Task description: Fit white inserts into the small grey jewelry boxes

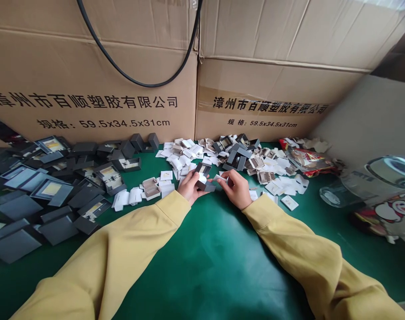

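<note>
In the middle of the head view, my left hand (189, 189) is closed around a small dark grey jewelry box (205, 186) whose lid stands open. Something pale shows inside it. Just to the right, my right hand (236, 189) pinches a small white card (220, 178) between thumb and fingers, close to the box. Behind both hands lie loose white cards (180, 162) and beige box inserts (151, 187). More dark boxes (237, 155) sit among the inserts beyond my right hand.
Many dark grey boxes (56, 229) are heaped at the left of the green table (202, 266). Large cardboard cartons (122, 66) wall off the back, with a black cable (145, 84) hanging in front. At right are a clear plastic cup (342, 191) and a red snack bag (309, 160).
</note>
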Demonstrator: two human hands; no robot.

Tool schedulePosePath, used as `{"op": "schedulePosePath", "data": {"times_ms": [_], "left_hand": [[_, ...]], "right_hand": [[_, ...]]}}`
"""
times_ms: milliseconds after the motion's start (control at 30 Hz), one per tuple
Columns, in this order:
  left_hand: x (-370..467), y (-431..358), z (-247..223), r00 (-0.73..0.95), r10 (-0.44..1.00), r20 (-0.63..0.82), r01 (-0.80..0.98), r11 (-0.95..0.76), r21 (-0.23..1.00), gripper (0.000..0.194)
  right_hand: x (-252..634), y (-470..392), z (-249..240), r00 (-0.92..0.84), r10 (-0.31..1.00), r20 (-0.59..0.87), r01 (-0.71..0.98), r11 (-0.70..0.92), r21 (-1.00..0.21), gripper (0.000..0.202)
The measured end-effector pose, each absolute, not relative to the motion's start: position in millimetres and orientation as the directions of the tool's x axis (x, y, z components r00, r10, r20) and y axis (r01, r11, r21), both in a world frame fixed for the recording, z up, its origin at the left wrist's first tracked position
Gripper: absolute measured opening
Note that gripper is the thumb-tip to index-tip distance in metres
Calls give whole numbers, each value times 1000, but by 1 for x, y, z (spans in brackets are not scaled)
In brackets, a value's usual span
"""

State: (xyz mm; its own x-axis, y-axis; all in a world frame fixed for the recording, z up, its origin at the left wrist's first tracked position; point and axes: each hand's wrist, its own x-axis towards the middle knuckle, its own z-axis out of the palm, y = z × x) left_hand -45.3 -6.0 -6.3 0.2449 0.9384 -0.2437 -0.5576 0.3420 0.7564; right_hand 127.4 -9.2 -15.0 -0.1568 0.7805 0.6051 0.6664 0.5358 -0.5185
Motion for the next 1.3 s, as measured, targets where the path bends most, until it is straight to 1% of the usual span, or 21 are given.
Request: {"op": "schedulePosePath", "data": {"times_ms": [100,200,300,467,567,633,733,833,1067,1167,1300], "left_hand": [[-46,-6,-7,247,940,-236,-556,337,760,27],[-46,-7,-6,298,930,-217,-529,350,773,31],[-47,-9,-5,368,907,-205,-481,374,793,37],[-46,-13,-5,451,880,-153,-463,376,802,37],[-45,-13,-9,456,880,-134,-448,357,820,39],[-45,-11,-15,434,889,-144,-420,341,841,43],[-46,-8,-23,394,906,-157,-333,300,894,45],[-47,-8,-26,389,910,-142,-259,257,931,47],[-45,-12,-18,428,891,-155,-243,279,929,48],[-45,-11,-17,439,884,-162,-223,281,933,47],[-44,-11,-14,404,900,-164,-201,262,944,42]], "right_hand": [[126,-12,-12,-114,780,615,587,552,-592,17],[125,-15,-13,-100,784,612,486,576,-658,14],[124,-20,-14,-93,764,638,430,609,-666,13],[122,-23,-12,-162,712,684,541,643,-542,12],[122,-21,-12,-166,709,686,586,630,-510,13],[123,-20,-12,-187,714,675,596,628,-499,14],[124,-19,-13,-250,708,661,602,648,-466,14],[124,-20,-14,-277,680,679,596,675,-434,13],[124,-19,-15,-263,641,721,595,696,-401,12],[126,-18,-15,-312,606,732,606,720,-337,13],[127,-18,-14,-351,566,746,651,720,-240,19]]}}
